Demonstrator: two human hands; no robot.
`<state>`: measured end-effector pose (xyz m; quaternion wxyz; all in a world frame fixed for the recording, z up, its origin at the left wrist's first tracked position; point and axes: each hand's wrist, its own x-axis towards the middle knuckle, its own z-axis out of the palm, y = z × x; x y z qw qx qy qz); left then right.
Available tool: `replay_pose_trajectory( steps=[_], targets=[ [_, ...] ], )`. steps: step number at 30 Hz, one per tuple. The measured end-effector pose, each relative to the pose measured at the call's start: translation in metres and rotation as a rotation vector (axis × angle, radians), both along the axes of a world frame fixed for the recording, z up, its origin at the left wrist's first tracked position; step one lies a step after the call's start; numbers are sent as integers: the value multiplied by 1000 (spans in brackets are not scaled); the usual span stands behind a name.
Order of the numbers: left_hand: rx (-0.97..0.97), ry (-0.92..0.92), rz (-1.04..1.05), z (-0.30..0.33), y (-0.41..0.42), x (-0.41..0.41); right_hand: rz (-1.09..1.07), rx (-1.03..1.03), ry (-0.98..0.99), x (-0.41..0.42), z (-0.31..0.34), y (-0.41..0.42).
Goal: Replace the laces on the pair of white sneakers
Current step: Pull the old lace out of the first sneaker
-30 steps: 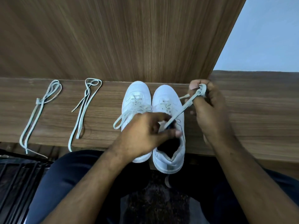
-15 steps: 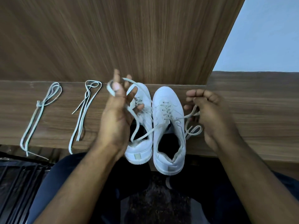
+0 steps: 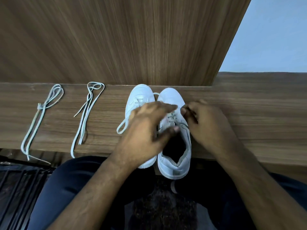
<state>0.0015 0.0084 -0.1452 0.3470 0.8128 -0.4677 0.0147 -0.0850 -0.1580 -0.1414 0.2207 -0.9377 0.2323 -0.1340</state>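
Note:
Two white sneakers stand side by side on the wooden ledge (image 3: 249,113), toes against the back panel. My left hand (image 3: 146,130) covers most of the left sneaker (image 3: 139,95), and its straight, blurred fingers reach across to the lace rows of the right sneaker (image 3: 172,98). A loose lace loop (image 3: 121,128) hangs out to the left of the left sneaker. My right hand (image 3: 206,123) sits at the right sneaker's right side. Its fingertips are curled towards the laces. Blur hides whether they pinch a lace.
Two spare pale laces lie folded on the ledge to the left, one knotted (image 3: 41,117) and one loose (image 3: 86,113). Their ends hang over the front edge. A wooden panel (image 3: 132,39) rises behind the shoes. My knees are below the ledge.
My left hand has dropped from holding a lace up over the left sneaker and swung right onto the right sneaker. My right hand has moved up and in towards that shoe's laces.

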Motion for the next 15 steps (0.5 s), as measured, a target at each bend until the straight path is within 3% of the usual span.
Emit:
replay_pose_trajectory(
  steps=[4, 9, 15],
  targets=[
    [291, -46, 8, -17, -8, -8, 63, 40, -45, -3, 2, 2],
    [205, 88, 81, -14, -8, -3, 266, 185, 222, -8, -6, 3],
    [219, 26, 73, -11, -11, -11, 37, 190, 53, -7, -4, 3]
  ],
)
